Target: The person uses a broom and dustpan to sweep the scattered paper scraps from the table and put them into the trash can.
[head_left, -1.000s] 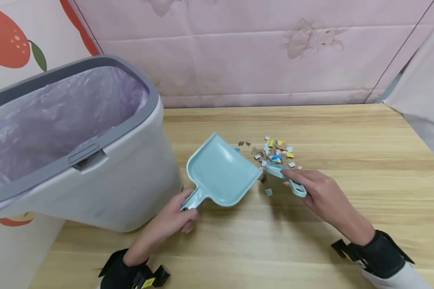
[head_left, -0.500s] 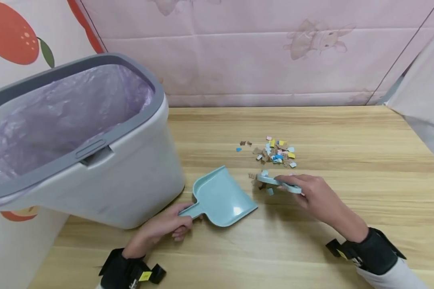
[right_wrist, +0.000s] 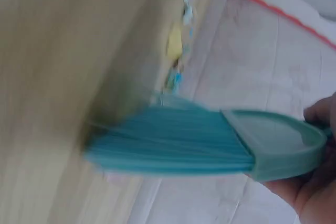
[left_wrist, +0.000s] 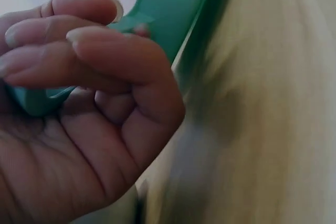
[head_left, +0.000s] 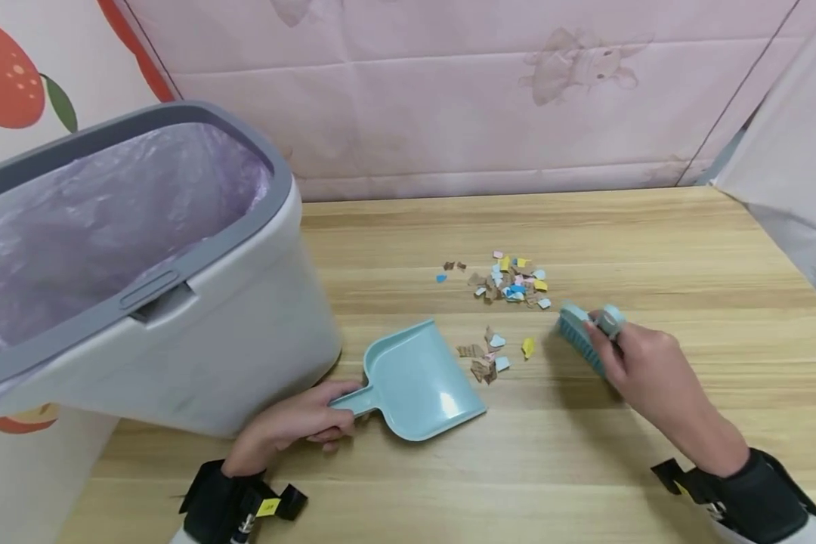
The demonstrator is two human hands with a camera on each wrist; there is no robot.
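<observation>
Left hand (head_left: 292, 423) — fingers curled round the handle of the teal dustpan (head_left: 418, 381), which lies flat on the wooden table (head_left: 653, 249), lip facing the paper scraps (head_left: 493, 351) just beside it. Right hand (head_left: 642, 366) — grips the teal brush (head_left: 581, 340), bristles on the table, right of the scraps. Larger scrap pile (head_left: 510, 279) beyond. Lined bin (head_left: 231, 332) close on the left; open tabletop to the right and front.

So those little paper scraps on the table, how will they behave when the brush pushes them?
The paper scraps look tiny, thin and light, so they would probably slide easily over the smooth wooden table. They lie loose, so the brush may scatter some instead of herding them.
</observation>
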